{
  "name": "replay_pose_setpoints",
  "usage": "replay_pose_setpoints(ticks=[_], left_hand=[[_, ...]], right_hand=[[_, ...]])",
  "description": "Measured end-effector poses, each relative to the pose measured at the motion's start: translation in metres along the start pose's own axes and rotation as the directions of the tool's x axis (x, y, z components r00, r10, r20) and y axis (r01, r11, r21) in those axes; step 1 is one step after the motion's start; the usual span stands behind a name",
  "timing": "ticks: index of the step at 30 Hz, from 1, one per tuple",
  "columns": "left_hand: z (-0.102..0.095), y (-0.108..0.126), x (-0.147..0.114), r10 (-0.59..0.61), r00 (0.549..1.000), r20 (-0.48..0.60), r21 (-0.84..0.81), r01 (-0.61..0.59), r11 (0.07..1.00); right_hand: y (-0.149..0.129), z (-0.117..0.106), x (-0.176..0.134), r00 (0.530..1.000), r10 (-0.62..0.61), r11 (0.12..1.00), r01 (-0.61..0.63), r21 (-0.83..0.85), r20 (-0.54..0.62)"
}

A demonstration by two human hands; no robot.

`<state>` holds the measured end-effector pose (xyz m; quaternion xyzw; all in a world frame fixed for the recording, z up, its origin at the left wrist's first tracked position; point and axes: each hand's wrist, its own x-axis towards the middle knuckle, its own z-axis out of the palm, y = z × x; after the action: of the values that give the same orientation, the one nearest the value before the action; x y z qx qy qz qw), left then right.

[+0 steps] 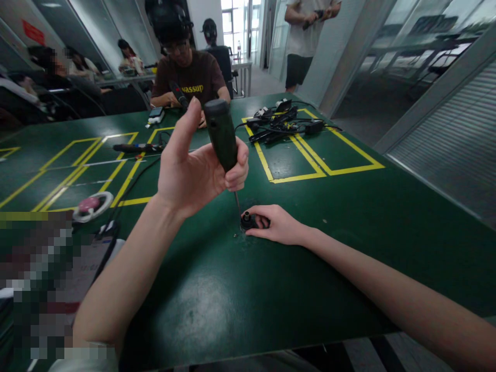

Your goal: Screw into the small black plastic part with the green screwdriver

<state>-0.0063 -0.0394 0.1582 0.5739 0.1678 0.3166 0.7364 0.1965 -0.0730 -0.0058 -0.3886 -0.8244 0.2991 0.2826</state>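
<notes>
My left hand (201, 165) grips a screwdriver with a thick dark green handle (221, 135). The fingers wrap the handle's lower part, while the thumb points up, away from it. Its thin metal shaft (237, 201) runs down to a small black part (248, 222) on the table; whether the tip touches it I cannot tell. My right hand (277, 223) pinches that part between thumb and fingers, holding it against the tabletop. A short metal-rimmed cylinder stands up from it. A tiny metallic piece (235, 235) lies just left of the part.
Black cables and adapters (284, 121) are heaped on the green table (349, 232) at the far right. A corded black tool (135, 148) and a white ring with a pink piece (91, 205) lie left. A person in a brown shirt (194, 77) sits opposite.
</notes>
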Motion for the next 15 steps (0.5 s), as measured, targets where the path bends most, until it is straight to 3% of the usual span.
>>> replay_pose_setpoints(ticks=[15], left_hand=[[0.0012, -0.0012, -0.0002, 0.022, 1.0, -0.014, -0.01, -0.023, 1.0]], right_hand=[[0.0014, 0.0001, -0.0007, 1.0, -0.009, 1.0, 0.009, -0.013, -0.007]])
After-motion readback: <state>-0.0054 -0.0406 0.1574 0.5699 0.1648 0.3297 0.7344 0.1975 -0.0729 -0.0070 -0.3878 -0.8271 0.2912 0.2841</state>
